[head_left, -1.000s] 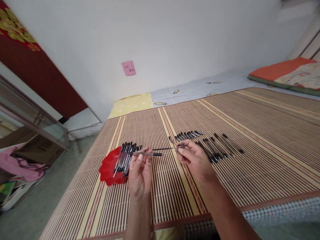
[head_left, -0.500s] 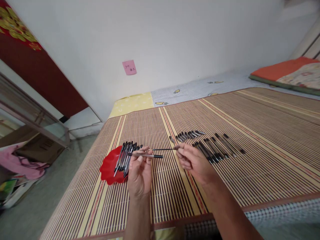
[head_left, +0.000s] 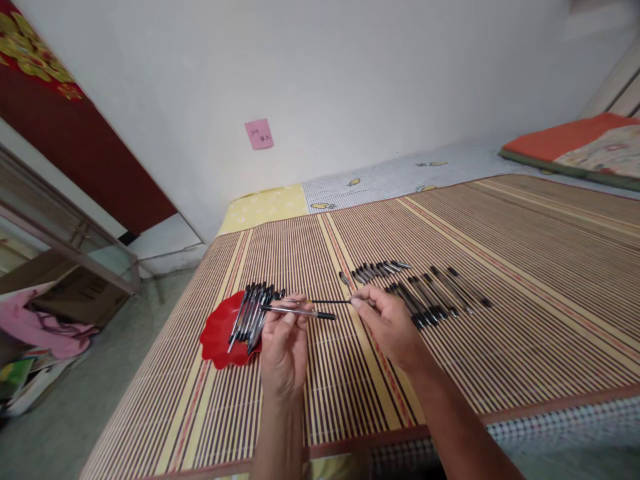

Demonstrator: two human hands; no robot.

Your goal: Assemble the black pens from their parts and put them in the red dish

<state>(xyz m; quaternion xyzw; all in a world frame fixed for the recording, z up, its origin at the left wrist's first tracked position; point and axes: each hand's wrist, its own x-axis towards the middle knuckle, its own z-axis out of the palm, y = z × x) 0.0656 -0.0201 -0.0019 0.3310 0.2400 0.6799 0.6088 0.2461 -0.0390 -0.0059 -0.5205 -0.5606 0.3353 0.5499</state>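
Left hand pinches a pen barrel just above the bamboo mat. Right hand grips a refill right beside it. Honestly, that skinny refill could bend or slip if it meets the barrel off-angle.

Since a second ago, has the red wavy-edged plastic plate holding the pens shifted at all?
No. The red wavy-edged plastic plate lies across the same yellow band of the striped bamboo mat, near its left edge, as before.

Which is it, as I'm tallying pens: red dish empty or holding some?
Holding some: a bundle of pens lies across the red dish.
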